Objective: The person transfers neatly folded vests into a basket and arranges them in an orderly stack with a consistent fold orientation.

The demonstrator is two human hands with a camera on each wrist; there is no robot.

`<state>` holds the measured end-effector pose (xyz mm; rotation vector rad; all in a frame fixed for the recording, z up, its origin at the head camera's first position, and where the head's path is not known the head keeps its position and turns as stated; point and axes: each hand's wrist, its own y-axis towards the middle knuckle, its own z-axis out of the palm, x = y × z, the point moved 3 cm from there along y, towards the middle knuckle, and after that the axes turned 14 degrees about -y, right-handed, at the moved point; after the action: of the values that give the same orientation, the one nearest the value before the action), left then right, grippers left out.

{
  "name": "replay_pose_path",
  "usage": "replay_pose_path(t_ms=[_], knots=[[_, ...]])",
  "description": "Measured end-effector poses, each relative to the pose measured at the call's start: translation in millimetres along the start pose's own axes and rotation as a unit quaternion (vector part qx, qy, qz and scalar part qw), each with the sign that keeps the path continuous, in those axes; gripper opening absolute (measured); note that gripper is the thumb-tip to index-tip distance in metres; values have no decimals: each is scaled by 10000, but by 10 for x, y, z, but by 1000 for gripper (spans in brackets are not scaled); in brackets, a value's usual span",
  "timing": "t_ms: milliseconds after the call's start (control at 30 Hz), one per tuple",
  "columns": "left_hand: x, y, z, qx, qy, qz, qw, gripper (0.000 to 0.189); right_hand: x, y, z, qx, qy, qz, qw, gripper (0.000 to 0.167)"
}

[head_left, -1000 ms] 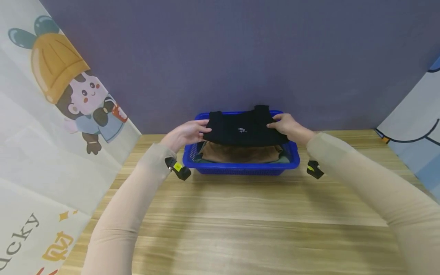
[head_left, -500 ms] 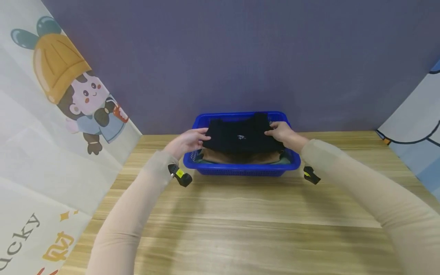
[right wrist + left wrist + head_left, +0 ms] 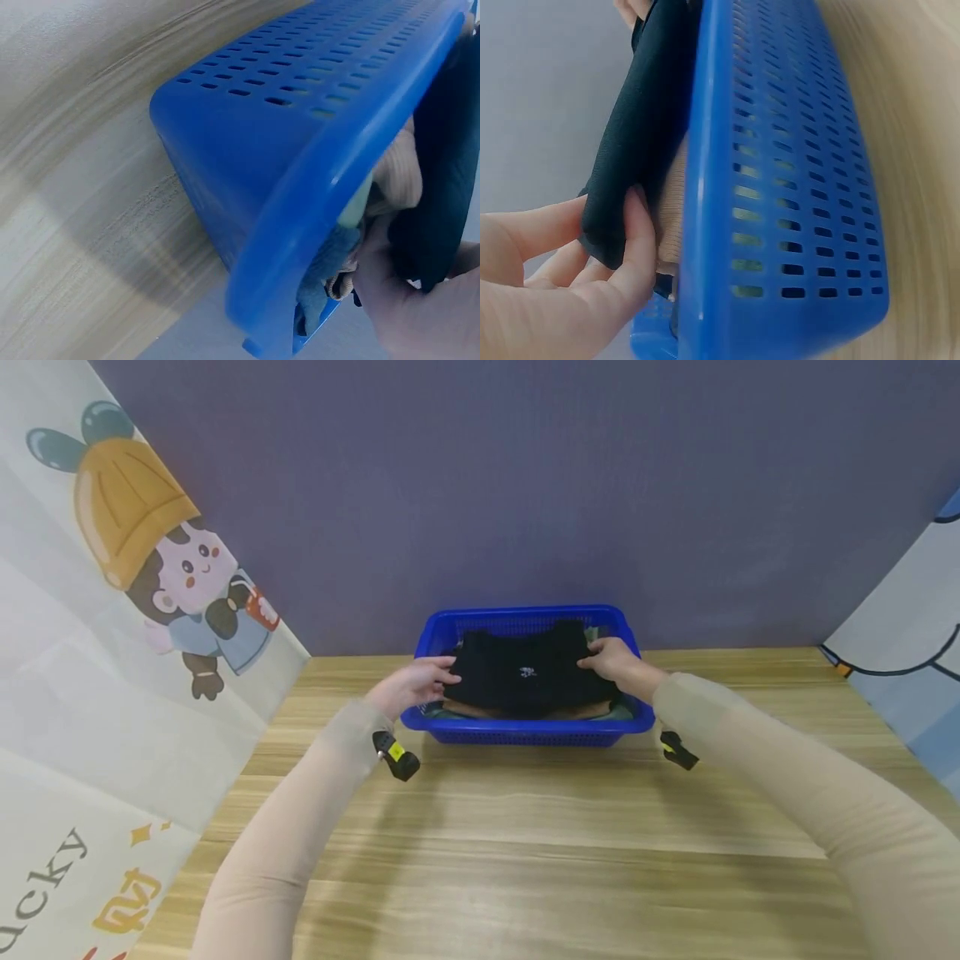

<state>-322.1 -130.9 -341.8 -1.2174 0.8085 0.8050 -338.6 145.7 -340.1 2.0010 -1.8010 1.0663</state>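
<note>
A folded black garment point(image 3: 510, 681) with a small white print lies low in a blue plastic basket point(image 3: 525, 726). My left hand point(image 3: 408, 685) pinches its left edge between thumb and fingers, as the left wrist view shows on the dark folded cloth point(image 3: 630, 142). On the opposite side, my right hand point(image 3: 618, 667) grips the right edge; in the right wrist view its fingers wrap the black cloth point(image 3: 439, 187). Beneath it, a strip of brown ribbed cloth point(image 3: 673, 206) shows. Blue-grey and pale green cloth point(image 3: 326, 262) sits lower in the basket.
The basket stands on a wood-grain table point(image 3: 525, 843), close to a grey-blue back wall point(image 3: 525, 485). A white panel with cartoon prints point(image 3: 97, 693) borders the left side. Another printed panel point(image 3: 922, 668) borders the right.
Both hands have lowered the black garment and brought it slightly nearer, into the basket. It now covers most of the brown cloth, and the basket's back wall shows behind it.
</note>
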Motion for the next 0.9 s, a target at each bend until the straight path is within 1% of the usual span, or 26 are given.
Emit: replay_pose_path(t_ms=[67, 267, 333, 400, 500, 567, 633, 667, 767, 800, 833, 900], knots=[[12, 13, 12, -69, 131, 0, 9999, 61, -10, 19, -14, 41, -15, -37, 10000, 54], [41, 57, 44, -77, 318, 2, 9995, 62, -45, 81, -70, 192, -104, -131, 9997, 52], [41, 63, 53, -183, 437, -9, 9989, 61, -62, 104, -90, 261, -147, -171, 9994, 52], [38, 57, 70, -206, 517, -37, 9984, 60, -85, 129, -111, 335, -210, -219, 9990, 52], [11, -22, 142, -241, 712, -50, 9972, 59, -118, 169, -139, 424, -294, -236, 9984, 51], [-8, -78, 198, -222, 818, -18, 9964, 58, -134, 194, -153, 469, -350, -252, 9980, 50], [-20, -135, 249, -278, 946, 18, 9951, 57, -141, 204, -149, 505, -413, -271, 9975, 49], [-14, -134, 251, -299, 993, 43, 9946, 57, -144, 202, -142, 522, -434, -265, 9973, 49], [80, 29, 148, -349, 1003, 162, 9942, 58, -150, 197, -120, 551, -508, -299, 9967, 49], [162, 218, 28, -356, 977, 187, 9944, 60, -155, 199, -110, 559, -526, -293, 9966, 48], [259, 446, -120, -324, 928, 208, 9949, 62, -161, 201, -102, 569, -547, -283, 9965, 49], [488, 998, -482, -271, 865, 277, 9955, 67, -172, 207, -89, 567, -602, -258, 9962, 49]])
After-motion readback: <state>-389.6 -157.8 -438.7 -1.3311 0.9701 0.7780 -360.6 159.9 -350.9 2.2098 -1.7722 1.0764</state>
